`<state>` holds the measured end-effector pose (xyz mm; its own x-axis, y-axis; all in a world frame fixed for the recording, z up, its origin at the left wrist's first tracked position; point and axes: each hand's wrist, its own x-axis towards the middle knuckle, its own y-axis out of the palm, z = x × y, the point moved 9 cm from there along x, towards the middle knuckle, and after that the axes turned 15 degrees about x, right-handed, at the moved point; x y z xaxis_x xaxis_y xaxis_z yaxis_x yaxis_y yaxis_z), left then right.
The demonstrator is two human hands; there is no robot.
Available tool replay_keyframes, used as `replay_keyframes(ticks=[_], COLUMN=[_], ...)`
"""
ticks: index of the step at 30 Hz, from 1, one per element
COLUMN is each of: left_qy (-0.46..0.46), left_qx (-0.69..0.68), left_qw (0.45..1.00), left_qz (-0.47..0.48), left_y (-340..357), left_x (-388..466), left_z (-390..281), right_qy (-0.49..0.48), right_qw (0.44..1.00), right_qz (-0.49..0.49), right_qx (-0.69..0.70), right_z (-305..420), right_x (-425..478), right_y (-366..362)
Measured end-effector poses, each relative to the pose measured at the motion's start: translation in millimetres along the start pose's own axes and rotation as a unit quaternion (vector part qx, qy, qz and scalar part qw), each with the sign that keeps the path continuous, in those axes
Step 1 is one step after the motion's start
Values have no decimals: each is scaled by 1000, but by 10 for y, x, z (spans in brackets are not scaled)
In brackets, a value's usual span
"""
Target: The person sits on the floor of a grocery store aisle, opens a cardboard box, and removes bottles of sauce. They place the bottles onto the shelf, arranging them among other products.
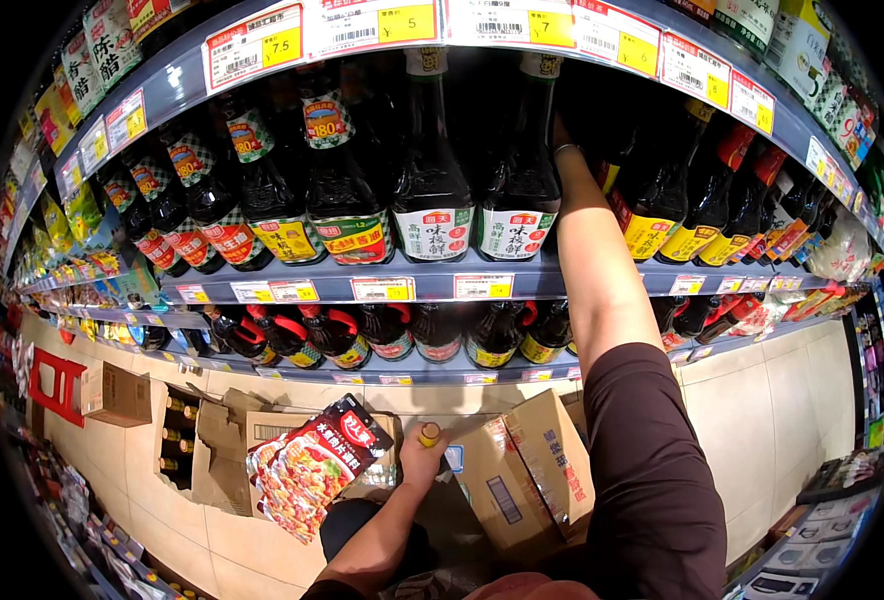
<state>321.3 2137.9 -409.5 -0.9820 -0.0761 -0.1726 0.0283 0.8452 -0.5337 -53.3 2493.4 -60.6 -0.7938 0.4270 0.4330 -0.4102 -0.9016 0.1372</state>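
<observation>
My left hand (pixel 421 454) is low in front of me, closed round a bottle with a yellow cap (pixel 429 434); the rest of that bottle is hidden. My right arm reaches deep into the middle shelf, and my right hand (pixel 564 135) is mostly lost in the dark between bottles, so what it touches cannot be seen. Just left of the forearm stands a soy sauce bottle with a white label (pixel 520 217), beside a matching bottle (pixel 433 217). To the right of the arm are soy sauce bottles with yellow labels (pixel 653 225).
Price tags line the upper shelf edge (pixel 502 289). Below, handled bottles (pixel 329 337) fill the lower shelf. On the floor are a closed carton (pixel 521 480), an opened carton with bottles (pixel 179 435), a red seasoning packet (pixel 318 465) on a box, and a red plastic stool (pixel 57 384).
</observation>
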Motion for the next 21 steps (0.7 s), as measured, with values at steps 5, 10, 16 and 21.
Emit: replay_keyframes(ticks=[5,10,16,21], left_qy=[1,-7,-16,12], left_qx=[7,8,16,14], left_qw=[1000,1000,1000,1000], left_qz=[7,5,0,8], left_y=[-35,-65,-114,-39], left_x=[-25,-56,-45,-42], left_z=[-93,-153,-104,-248], right_qy=[-14,-13,-10,18], right_qw=[1000,1000,999,992], right_qz=[-4,7,39,86], right_qx=[-16,-16,-23,-93], right_z=[-51,-92,-273,-696], right_x=[-4,21,61,392], right_y=[-11,60,202,32])
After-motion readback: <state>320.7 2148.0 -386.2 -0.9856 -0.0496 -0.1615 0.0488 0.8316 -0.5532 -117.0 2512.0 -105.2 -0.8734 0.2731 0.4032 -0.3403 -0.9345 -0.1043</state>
